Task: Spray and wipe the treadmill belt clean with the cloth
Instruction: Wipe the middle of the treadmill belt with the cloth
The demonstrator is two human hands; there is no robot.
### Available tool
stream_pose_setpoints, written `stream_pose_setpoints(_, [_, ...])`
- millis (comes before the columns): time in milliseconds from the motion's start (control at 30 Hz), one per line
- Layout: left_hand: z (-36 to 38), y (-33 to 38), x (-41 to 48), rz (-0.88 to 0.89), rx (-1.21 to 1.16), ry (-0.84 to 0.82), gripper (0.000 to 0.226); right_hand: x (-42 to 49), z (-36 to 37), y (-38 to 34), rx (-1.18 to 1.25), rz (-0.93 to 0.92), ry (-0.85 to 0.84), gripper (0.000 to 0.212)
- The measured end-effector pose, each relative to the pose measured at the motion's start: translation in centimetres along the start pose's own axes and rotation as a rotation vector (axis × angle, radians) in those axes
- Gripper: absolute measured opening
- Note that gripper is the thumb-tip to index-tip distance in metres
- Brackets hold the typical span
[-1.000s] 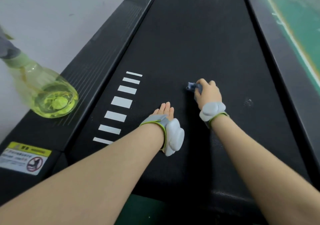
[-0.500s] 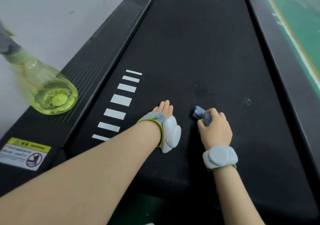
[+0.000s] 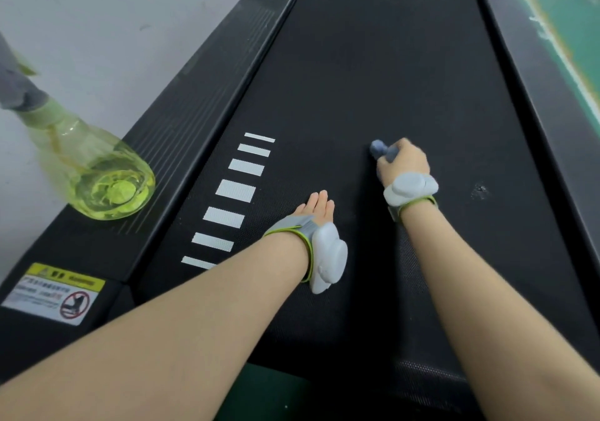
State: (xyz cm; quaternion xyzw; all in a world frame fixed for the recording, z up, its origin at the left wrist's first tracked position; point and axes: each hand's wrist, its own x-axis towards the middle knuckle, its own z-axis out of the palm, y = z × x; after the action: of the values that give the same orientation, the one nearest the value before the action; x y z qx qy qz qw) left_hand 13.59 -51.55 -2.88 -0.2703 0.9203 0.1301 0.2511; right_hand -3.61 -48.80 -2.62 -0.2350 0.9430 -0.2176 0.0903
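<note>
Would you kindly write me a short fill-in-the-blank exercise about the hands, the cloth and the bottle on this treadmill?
1. The right hand grips a bunched cloth of ____ colour.
2. The left hand rests on the belt and holds ____.
3. The spray bottle sits on the side rail to the ____ of the belt.
4. The white stripes on the belt number ____.

Missing words: blue; nothing; left; seven.

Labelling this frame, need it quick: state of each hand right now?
Left hand: open, fingers straight, resting on the treadmill belt.
Right hand: closed, gripping the blue cloth.
</note>
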Motion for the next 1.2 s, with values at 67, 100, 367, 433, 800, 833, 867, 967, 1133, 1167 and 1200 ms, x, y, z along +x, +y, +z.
stream_pose_setpoints(67, [-0.1,0.0,0.0,-0.002,0.005,-0.004,0.054,-3.3,0.1,0.6,-0.007,-0.107,-0.032,0.023])
stream_pose_setpoints(100, [-0.1,0.0,-0.1,-0.006,-0.001,0.0,0.054,-5.2,0.2,1.1,-0.031,-0.159,-0.027,0.023])
stream_pose_setpoints(367, [-0.5,0.3,-0.5,-0.009,0.0,-0.014,0.056,-7.8,1.3,2.0,0.001,-0.145,0.083,0.021])
stream_pose_setpoints(433, [-0.9,0.2,-0.8,0.015,-0.013,-0.03,0.065,-4.8,1.8,1.1,-0.099,-0.164,0.109,0.024])
stream_pose_setpoints(800, [-0.8,0.3,-0.6,-0.009,-0.016,-0.026,0.059,-3.9,0.5,2.1,-0.2,-0.208,0.044,0.027])
stream_pose_setpoints(833, [-0.8,0.3,-0.6,-0.016,-0.018,-0.028,0.057,-5.7,0.3,2.9,-0.182,-0.21,0.051,0.026])
stream_pose_setpoints(867, [-0.7,0.3,-0.5,-0.023,-0.024,-0.028,0.056,-7.5,0.1,3.8,-0.154,-0.216,0.067,0.026])
stream_pose_setpoints(967, [-0.6,0.6,-0.4,-0.038,-0.026,-0.032,0.056,-11.2,-0.2,5.8,-0.055,-0.28,0.13,0.023])
stream_pose_setpoints(1133, [-0.7,1.1,0.0,-0.07,-0.059,-0.062,0.057,-7.5,0.8,5.5,-0.09,-0.245,0.189,0.024])
stream_pose_setpoints(1167, [-0.7,1.1,0.0,-0.07,-0.059,-0.066,0.057,-5.7,0.8,5.1,-0.139,-0.229,0.202,0.026])
stream_pose_setpoints(1200, [-0.7,1.1,0.0,-0.07,-0.056,-0.068,0.058,-3.7,0.8,4.7,-0.185,-0.201,0.205,0.027])
